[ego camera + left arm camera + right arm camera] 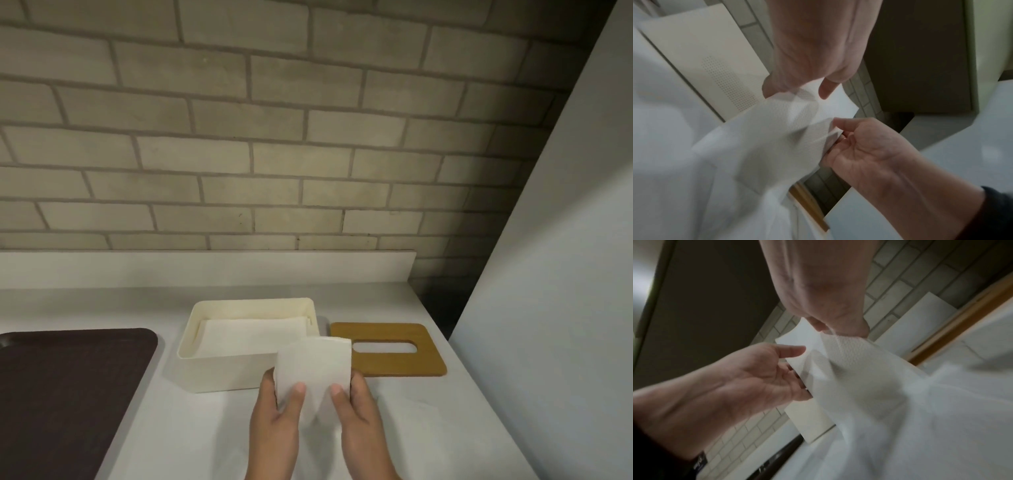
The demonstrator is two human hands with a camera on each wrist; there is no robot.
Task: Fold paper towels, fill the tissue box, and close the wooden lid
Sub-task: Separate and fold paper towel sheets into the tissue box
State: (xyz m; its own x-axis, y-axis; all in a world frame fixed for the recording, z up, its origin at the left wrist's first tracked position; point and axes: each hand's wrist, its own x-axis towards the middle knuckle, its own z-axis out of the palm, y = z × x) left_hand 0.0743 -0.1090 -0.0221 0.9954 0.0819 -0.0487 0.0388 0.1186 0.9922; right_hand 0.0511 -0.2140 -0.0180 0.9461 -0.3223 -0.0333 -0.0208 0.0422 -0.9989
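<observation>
I hold a white paper towel (313, 363) upright above the counter, just in front of the cream tissue box (219, 373). My left hand (284, 387) pinches its lower left edge, thumb on the near face. My right hand (347, 387) pinches its lower right edge the same way. The open box holds folded white towels (250, 335). The wooden lid (387, 366), with an oval slot, lies flat to the right of the box. In the left wrist view the towel (766, 129) spans between the left hand (818, 91) and the right hand (838, 129).
A dark brown tray (68, 394) lies at the left of the white counter (462, 428). A brick wall stands behind, and a white panel (565, 274) rises on the right. Another thin white sheet (407, 411) lies on the counter under my hands.
</observation>
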